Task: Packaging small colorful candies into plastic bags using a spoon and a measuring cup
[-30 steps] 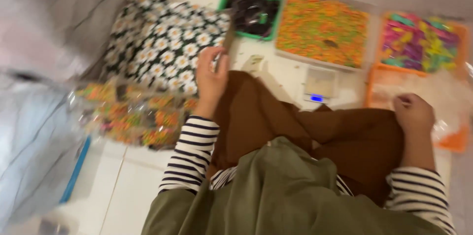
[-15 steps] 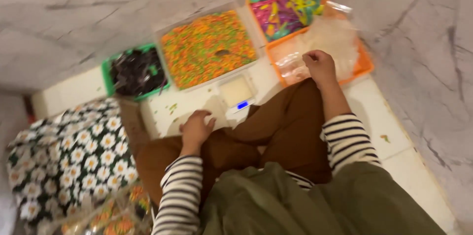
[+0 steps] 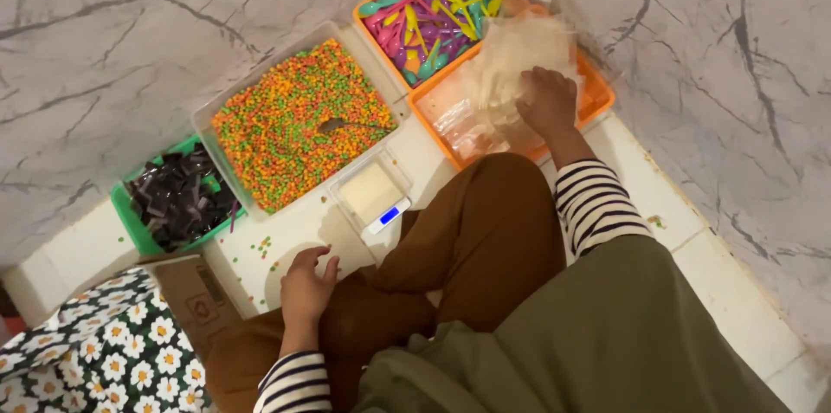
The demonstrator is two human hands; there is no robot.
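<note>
I am watching the clear tub of orange and green beads point(image 3: 299, 123) sitting far left on the floor point(image 3: 156, 23). My right hand point(image 3: 547, 101) is closing on a clear plastic bag point(image 3: 511, 58) in the orange tray point(image 3: 597, 88) far right. Pulling too fast could drag neighbouring bags out. My left hand point(image 3: 305, 287) is resting open on my knee, near the small scale point(image 3: 374, 195).

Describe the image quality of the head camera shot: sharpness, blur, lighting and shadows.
Head view: mostly sharp, the tray of orange and green beads and the coloured spoons crisp; the right hand and the clear plastic bags it touches are slightly smeared; lighting is soft and even, no harsh glare on the marble floor; a faint shadow lies beside the left hand and the small scale.
</note>
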